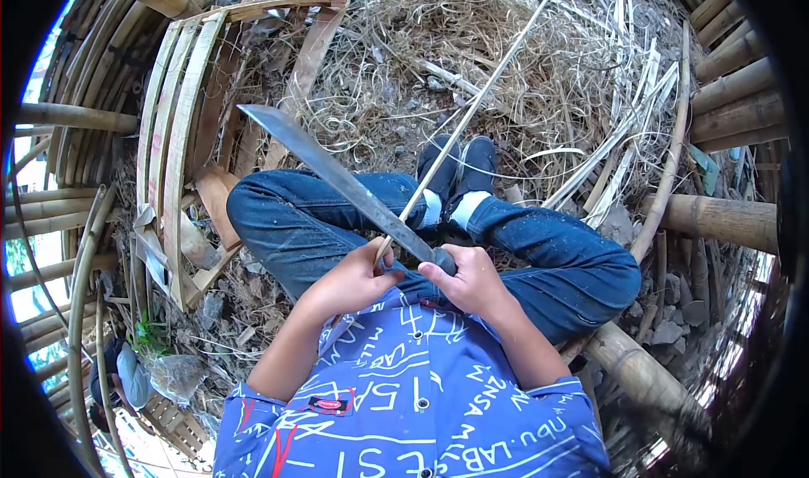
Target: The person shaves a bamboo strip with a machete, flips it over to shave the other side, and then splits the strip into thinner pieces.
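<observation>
Bamboo sliver (pixel 472 112): near end pinched in closed left hand (pixel 352 280), the rest running away beyond the fingers. Machete (pixel 337 175): handle gripped by closed right hand (pixel 468 283), blade crossing the sliver just past the left fingertips. A shallow edge angle is advised.

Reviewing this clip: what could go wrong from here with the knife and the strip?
The left hand pinches the bamboo strip right where it meets the knife; a slip might cut the fingers. The right hand holds the knife with its long blade lying over the left leg, so a sudden jerk could strike that leg.
</observation>
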### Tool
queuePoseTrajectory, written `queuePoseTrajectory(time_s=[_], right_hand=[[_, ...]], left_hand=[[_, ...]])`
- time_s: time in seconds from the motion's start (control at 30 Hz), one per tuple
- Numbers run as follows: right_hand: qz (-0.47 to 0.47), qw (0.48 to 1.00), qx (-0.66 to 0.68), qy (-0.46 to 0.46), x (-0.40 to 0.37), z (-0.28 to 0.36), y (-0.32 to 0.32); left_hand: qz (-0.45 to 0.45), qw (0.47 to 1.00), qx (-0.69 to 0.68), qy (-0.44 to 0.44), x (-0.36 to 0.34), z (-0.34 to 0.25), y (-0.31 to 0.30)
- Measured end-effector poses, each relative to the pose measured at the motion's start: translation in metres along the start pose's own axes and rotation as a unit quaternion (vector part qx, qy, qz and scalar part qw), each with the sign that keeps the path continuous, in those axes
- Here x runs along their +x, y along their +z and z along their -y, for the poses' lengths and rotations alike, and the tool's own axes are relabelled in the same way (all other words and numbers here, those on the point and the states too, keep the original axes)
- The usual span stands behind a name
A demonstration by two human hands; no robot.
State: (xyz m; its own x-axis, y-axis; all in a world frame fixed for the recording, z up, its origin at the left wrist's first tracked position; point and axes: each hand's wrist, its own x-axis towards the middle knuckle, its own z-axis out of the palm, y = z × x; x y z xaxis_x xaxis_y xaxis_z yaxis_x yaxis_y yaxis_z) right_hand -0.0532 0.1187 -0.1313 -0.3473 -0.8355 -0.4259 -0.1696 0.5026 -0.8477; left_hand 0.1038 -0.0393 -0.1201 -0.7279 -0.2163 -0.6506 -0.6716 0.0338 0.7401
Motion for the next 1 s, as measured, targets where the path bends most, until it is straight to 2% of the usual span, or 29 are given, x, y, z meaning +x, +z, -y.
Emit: queuePoseTrajectory(time_s=[0.17,0.23,0.33,0.43,0.57,0.67,0.73,0.8,0.87,0.93,1.0], right_hand=[[-0.023,0.999,-0.017,-0.033,0.002,-0.010,0.007],[-0.028,0.999,-0.029,-0.033,0.004,-0.012,0.007],[-0.035,0.999,-0.031,-0.017,0.004,-0.008,0.002],[-0.050,0.995,-0.081,-0.022,0.003,-0.007,0.002],[-0.067,0.989,-0.125,-0.045,0.004,-0.007,0.003],[-0.065,0.988,-0.132,-0.053,0.003,-0.006,0.004],[-0.066,0.987,-0.134,-0.059,0.003,-0.007,0.004],[-0.072,0.984,-0.136,-0.091,0.002,-0.011,0.003],[-0.073,0.985,-0.124,-0.098,0.001,-0.015,0.001],[-0.072,0.986,-0.111,-0.101,-0.001,-0.017,0.001],[-0.064,0.993,-0.066,-0.071,0.000,-0.017,-0.001]], left_hand=[[-0.040,0.998,0.037,-0.009,-0.007,-0.018,0.007],[-0.082,0.993,0.073,0.035,-0.007,-0.021,0.009],[-0.078,0.994,0.078,0.004,-0.008,-0.027,0.007],[-0.072,0.994,0.075,0.026,-0.007,-0.022,0.006],[-0.057,0.993,0.099,-0.014,-0.008,-0.021,0.004],[-0.031,0.997,0.055,-0.032,-0.007,-0.008,0.004],[-0.009,1.000,0.004,0.014,-0.005,0.005,0.004],[0.012,1.000,0.013,0.020,-0.010,-0.002,0.002],[0.033,0.999,0.025,0.025,-0.011,-0.009,0.000],[0.081,0.992,-0.093,-0.033,-0.012,-0.009,0.000],[0.061,0.995,-0.072,-0.021,-0.012,-0.011,0.002]])
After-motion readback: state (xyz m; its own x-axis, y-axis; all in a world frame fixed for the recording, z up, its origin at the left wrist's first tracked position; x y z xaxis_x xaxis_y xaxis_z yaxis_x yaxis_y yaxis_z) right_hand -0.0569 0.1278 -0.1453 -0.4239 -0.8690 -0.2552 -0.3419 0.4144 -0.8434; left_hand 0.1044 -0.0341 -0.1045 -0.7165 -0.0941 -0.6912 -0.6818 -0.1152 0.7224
